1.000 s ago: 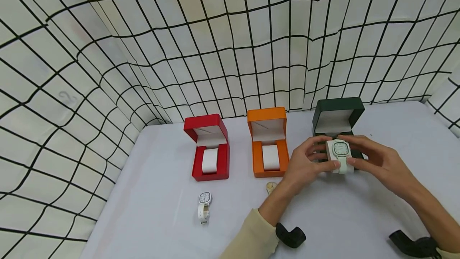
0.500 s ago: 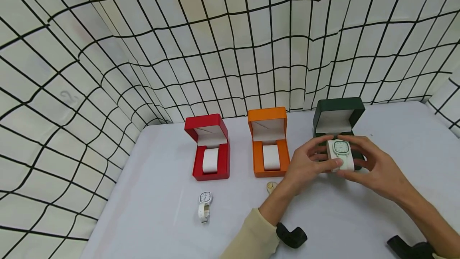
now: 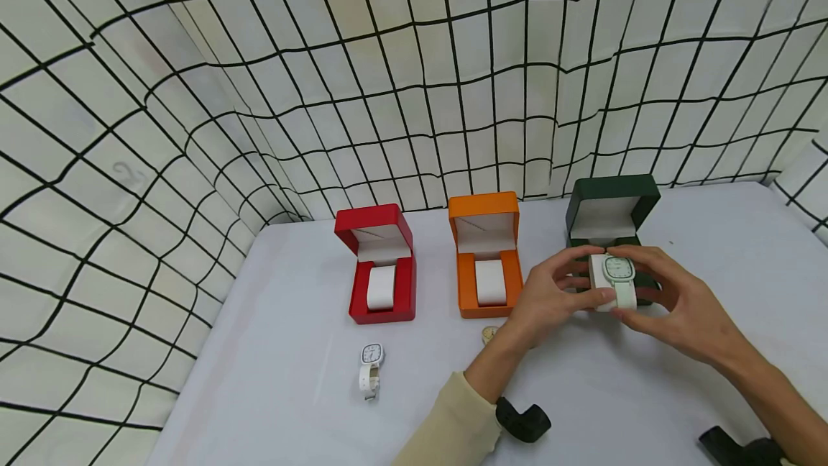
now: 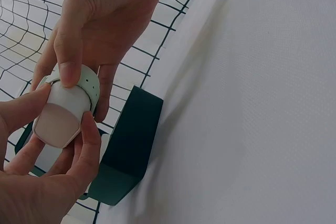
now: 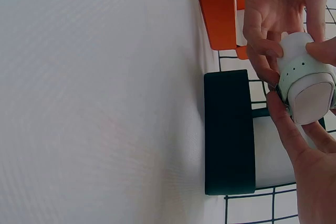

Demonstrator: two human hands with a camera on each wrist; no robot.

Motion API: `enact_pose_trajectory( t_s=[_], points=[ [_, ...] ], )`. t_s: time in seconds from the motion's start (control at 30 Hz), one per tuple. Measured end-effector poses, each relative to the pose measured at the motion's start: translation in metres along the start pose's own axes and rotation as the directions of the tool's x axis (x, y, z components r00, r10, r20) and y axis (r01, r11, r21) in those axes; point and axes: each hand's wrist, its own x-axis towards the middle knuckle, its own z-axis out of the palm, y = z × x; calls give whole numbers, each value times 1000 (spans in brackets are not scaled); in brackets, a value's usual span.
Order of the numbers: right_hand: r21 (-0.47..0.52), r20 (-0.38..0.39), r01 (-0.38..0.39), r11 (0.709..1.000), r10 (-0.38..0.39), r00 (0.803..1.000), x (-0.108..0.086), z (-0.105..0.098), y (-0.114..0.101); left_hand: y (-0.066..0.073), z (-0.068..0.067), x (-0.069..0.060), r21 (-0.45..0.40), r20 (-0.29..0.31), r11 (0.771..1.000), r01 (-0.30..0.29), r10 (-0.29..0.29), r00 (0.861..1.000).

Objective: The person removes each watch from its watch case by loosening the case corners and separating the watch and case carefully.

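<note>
A pale green watch (image 3: 619, 270) with a squarish face is strapped round a white cushion (image 3: 598, 275). My left hand (image 3: 548, 295) holds the cushion by its left end, thumb in front. From the other side, my right hand (image 3: 675, 297) grips the watch and cushion between thumb and fingers. Both wrist views show the strap (image 4: 91, 85) with its holes, round the cushion. Just behind and below the hands stands the open dark green box (image 3: 611, 200); its lower part is mostly hidden by them.
An open orange box (image 3: 466, 286) and an open red box (image 3: 404, 293), each with a white cushion, stand to the left. A white watch (image 3: 371, 369) lies in front of the red box. A yellowish watch (image 3: 489, 334) is partly hidden by my left forearm. Black grid netting (image 3: 427, 85) surrounds the table.
My right thumb has slid from the strap's front down to the lower edge. The watch sits slightly further right, with more white cushion showing on its left. My left hand keeps its hold.
</note>
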Motion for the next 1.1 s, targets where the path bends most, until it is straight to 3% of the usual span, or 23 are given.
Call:
enact_pose_trajectory(
  t_s=[0.6, 1.1],
  points=[
    [26, -6, 26, 999, -26, 1000, -2, -1, 2, 0, 0, -1, -102, 16, 994, 44, -43, 999],
    [9, -23, 32, 999, -32, 999, -4, 0, 2, -1, 5, 0, -100, -21, 994, 33, -35, 999]
  ],
)
